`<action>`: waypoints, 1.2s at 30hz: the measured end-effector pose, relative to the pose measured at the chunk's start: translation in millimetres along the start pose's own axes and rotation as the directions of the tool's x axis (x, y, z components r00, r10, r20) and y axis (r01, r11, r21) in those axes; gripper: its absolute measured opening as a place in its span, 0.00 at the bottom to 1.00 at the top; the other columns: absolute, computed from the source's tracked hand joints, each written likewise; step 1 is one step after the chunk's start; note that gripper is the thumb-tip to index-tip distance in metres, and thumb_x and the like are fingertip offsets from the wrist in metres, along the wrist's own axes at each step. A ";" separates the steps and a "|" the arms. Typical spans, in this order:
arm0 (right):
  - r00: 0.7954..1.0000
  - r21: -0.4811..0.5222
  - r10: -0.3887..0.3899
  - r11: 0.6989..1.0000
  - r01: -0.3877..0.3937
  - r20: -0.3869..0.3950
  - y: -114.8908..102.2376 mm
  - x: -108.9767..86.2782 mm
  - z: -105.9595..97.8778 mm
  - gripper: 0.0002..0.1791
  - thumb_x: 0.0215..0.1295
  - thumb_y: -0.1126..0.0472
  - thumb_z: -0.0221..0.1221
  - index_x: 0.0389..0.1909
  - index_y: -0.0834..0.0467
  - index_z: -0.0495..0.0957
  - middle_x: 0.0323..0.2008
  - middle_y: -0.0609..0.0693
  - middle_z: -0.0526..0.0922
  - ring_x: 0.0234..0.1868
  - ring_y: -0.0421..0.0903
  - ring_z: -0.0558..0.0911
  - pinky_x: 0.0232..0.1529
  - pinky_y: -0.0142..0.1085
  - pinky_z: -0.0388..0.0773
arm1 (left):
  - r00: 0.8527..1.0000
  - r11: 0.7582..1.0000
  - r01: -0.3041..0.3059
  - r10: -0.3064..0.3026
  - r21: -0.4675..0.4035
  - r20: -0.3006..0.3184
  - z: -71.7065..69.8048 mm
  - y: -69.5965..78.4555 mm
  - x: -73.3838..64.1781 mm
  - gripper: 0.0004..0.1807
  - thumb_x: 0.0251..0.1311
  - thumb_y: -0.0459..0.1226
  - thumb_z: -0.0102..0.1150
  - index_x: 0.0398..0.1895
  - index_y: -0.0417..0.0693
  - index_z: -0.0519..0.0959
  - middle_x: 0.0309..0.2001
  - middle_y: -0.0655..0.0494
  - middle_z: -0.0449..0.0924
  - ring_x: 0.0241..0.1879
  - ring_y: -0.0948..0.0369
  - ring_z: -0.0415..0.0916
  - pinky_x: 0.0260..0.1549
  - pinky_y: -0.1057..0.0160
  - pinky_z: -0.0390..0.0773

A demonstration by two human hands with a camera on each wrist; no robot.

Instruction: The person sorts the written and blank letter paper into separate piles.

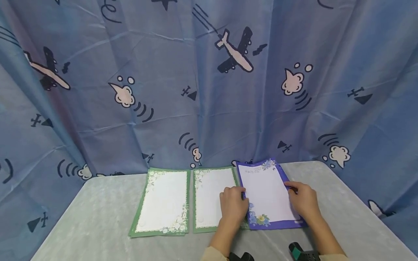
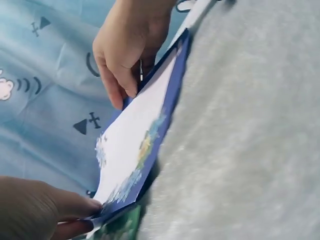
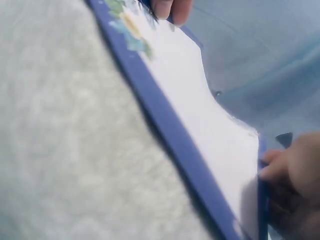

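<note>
A purple-bordered sheet of paper with blue and yellow flowers is held between both hands on the right part of the table. My left hand pinches its left edge, thumb on top in the left wrist view. On the opposite edge, my right hand grips the border with thumb and fingers. The sheet bows slightly, and its near edge stands a little off the table in the left wrist view. Under its left side lies part of a green-bordered sheet.
Further left lie green-bordered sheets, slightly fanned at the bottom. A pale grey cloth covers the table. Behind it hangs a blue curtain with airplane prints. Dark devices sit at both wrists.
</note>
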State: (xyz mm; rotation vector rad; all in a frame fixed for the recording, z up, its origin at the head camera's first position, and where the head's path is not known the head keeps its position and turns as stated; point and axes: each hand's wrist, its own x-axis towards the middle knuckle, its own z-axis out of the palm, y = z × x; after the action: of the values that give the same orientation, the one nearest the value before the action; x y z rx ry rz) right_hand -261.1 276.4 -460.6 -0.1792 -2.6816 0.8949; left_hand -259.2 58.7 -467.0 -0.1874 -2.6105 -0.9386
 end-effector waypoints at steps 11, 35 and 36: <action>0.999 -0.161 0.051 0.986 -0.052 -0.008 7.9 -1.9 4.8 0.19 0.66 0.66 0.57 0.54 0.73 0.79 0.55 0.75 0.79 0.57 0.73 0.77 0.58 0.65 0.73 | 0.995 0.992 -0.101 0.102 0.071 -0.010 7.8 7.4 -8.2 0.10 0.47 0.33 0.73 0.36 0.49 0.91 0.34 0.56 0.90 0.38 0.55 0.81 0.37 0.61 0.74; 0.997 -0.213 0.080 0.974 -0.082 -0.020 7.6 -3.5 12.7 0.24 0.66 0.59 0.60 0.56 0.72 0.78 0.57 0.74 0.77 0.58 0.73 0.75 0.59 0.65 0.70 | 0.995 0.996 -0.039 0.046 -0.084 0.088 -5.6 4.3 -11.7 0.09 0.54 0.37 0.70 0.38 0.50 0.90 0.37 0.54 0.90 0.41 0.55 0.83 0.43 0.59 0.80; 0.996 -0.215 0.081 0.973 -0.084 -0.023 8.3 -3.5 12.3 0.24 0.66 0.59 0.60 0.56 0.72 0.78 0.57 0.75 0.77 0.58 0.73 0.75 0.59 0.65 0.70 | 0.995 0.995 -0.034 0.042 -0.095 0.086 -8.2 2.7 -11.4 0.08 0.54 0.37 0.70 0.38 0.50 0.90 0.38 0.54 0.90 0.41 0.55 0.84 0.43 0.58 0.80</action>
State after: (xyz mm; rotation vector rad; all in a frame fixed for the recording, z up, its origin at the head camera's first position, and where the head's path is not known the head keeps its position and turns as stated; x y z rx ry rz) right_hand -261.7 275.3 -475.8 -0.3471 -2.7717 0.6192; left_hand -245.6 55.6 -463.8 -0.3078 -2.6338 -1.0627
